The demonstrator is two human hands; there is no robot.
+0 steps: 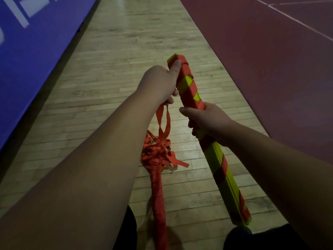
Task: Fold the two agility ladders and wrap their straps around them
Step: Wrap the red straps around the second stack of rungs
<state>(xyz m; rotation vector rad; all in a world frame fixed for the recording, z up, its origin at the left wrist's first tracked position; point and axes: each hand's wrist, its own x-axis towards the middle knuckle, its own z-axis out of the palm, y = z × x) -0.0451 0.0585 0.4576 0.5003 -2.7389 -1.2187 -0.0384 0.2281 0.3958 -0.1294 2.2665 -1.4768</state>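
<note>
- We're on a wooden gym floor (111, 69), with a blue mat (36, 42) along the left and a dark red court (270, 69) with white lines on the right.
- One folded ladder (189, 85), a stack of yellow rungs with orange strap spiralled round it, is held up at a slant in front of the person, its low end near the knees.
- The left hand (160, 83) is curled round the top end, thumb lying along the wrap. Its lower fingers also pinch a loop of loose strap (168, 121) that hangs down.
- The right hand (207, 121) is closed round the middle of the same stack.
- The second ladder (158, 192) lies on the floor between the arms, mostly wound in orange, with a tangle of strap (156, 154) piled at its far end.
- The rungs look stiff and light, so I'd say the stack carries easily but could fan apart if gripped loosely. The middle is the place to clamp it.
- The strap is limp and flat and looks likely to twist and snag. I'd keep it taut and hold it close to the stack.
</note>
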